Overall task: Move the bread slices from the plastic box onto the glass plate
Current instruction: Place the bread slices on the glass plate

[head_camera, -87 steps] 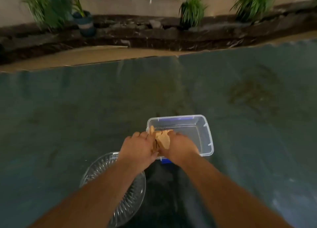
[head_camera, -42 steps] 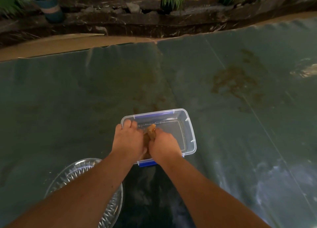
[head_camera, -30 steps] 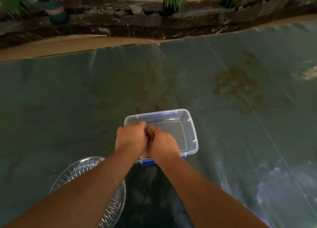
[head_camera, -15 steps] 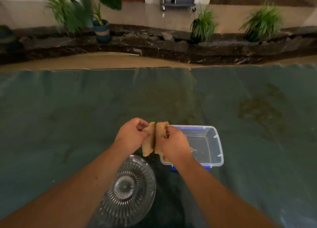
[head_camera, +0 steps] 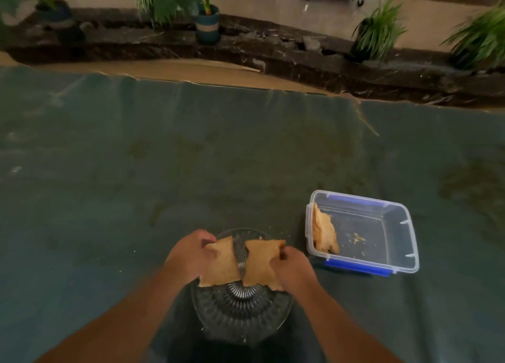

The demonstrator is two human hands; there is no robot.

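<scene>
Head view. The person's left hand pinches the left bread slice by its far left corner, and the right hand pinches the right bread slice by its far right corner. Both sets of fingers are closed on the bread; thumb positions are partly hidden. The two slices hang side by side above the far half of the glass plate, with a narrow gap between them through which the ribbed glass shows. Corner grips probably leave the flat faces free to drop onto the plate; whether the slices already touch the glass cannot be told.

More bread leans against the left wall of the clear plastic box, standing on edge, with crumbs on the box floor. The slice count is unclear. Judgement: task is partly done.

Layout: the box sits at 2 o'clock from the plate, near it but apart, its blue latch on the near side. The green-covered tabletop is bare from 9 through 12 o'clock of the plate. The plate's near half is uncovered, so there is room for later slices. The return path to the box runs rightward with nothing in between; the box's left rim is the only edge to clear.
</scene>
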